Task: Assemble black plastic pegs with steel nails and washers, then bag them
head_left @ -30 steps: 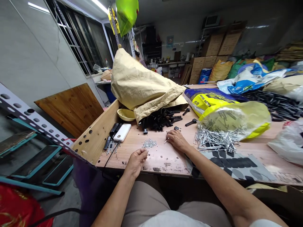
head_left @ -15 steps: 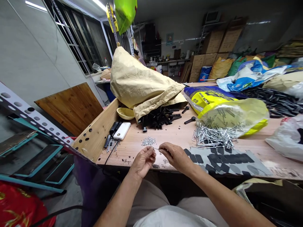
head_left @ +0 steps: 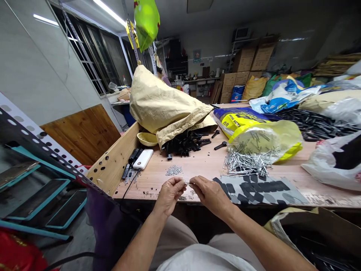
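Pinched between thumb and fingers of my left hand point(head_left: 171, 192) is a tiny silver piece, seemingly a nut, mostly hidden by the fingertips. My right hand point(head_left: 210, 194) grips a thin metal bolt point(head_left: 187, 183), whose end meets the left fingertips. Both hands are just over the table's front edge. Behind them lies a small heap of silver nuts point(head_left: 174, 170). To the right, a pile of long metal bolts point(head_left: 248, 161) spills from a yellow and blue bag point(head_left: 254, 124). Black plastic parts point(head_left: 186, 143) lie under the mouth of a beige sack point(head_left: 166, 101).
A white power bank point(head_left: 143, 159) and a yellow bowl point(head_left: 147, 139) sit by the wooden side board point(head_left: 113, 152). Black pads lie on a grey sheet point(head_left: 234, 180) at right. An open sack point(head_left: 278, 222) of black parts stands below the table edge.
My hands have come closer together, so less of the bolt shows between them. The camera view has shifted slightly to the right and upward.
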The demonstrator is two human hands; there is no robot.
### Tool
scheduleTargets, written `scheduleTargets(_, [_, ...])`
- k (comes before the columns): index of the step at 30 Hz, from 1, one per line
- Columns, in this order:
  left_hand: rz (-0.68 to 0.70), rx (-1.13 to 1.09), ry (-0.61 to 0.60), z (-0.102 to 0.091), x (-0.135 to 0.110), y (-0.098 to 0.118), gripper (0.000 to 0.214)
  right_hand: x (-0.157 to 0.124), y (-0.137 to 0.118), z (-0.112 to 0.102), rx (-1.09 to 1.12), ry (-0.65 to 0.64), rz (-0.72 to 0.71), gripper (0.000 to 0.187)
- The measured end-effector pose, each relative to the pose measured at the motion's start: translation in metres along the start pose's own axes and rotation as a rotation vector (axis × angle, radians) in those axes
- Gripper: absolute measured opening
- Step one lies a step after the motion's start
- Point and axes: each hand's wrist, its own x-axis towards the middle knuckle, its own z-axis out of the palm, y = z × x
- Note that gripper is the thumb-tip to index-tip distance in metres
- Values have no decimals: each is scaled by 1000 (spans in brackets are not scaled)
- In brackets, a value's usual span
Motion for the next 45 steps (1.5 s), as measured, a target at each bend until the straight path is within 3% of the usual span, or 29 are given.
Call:
scheduleTargets(4, [70, 74, -20, 1, 0, -4, 25, -3, -1, -6, 68, -19, 39, 20])
scheduleTargets(14, [114, 165, -62, 3, 1, -8, 21, -9, 6, 5, 740, -75, 274, 32])
scheduleTargets(22, [154, 195, -26, 8, 2, -10, 19, -13, 3, 11, 707, 8, 285, 32])
scheduleTargets(25, [219, 201, 12, 13, -3, -8, 17, -14, 4, 16, 982, -74, 393, 38])
scheduleTargets(28, [179, 153, -22, 19, -6, -6, 33, -15, 8, 18, 1158, -111, 439, 41])
scheduleTargets(30, [134, 123, -45, 20, -5, -9, 38, -17, 11, 18, 1141, -62, 422, 41])
scheduleTargets(33, [167, 191, -41, 22, 0, -19, 18, -21, 12, 17, 1060, -1, 394, 38])
scheduleTargets(37, [230, 386, -46, 23, 4, -33, 16, -29, 15, 16, 1082, -34, 441, 37])
scheduleTargets(39, [207, 438, -77, 21, 5, -35, 28, -35, 27, 11, 1000, -23, 463, 36])
scheduleTargets(43, [157, 419, -31, 8, 9, -30, 54, -67, 87, -26, 372, 190, 513, 23])
scheduleTargets(45, [164, 419, 32, -2, 12, -26, 55, -93, 128, -59, 38, 243, 679, 17])
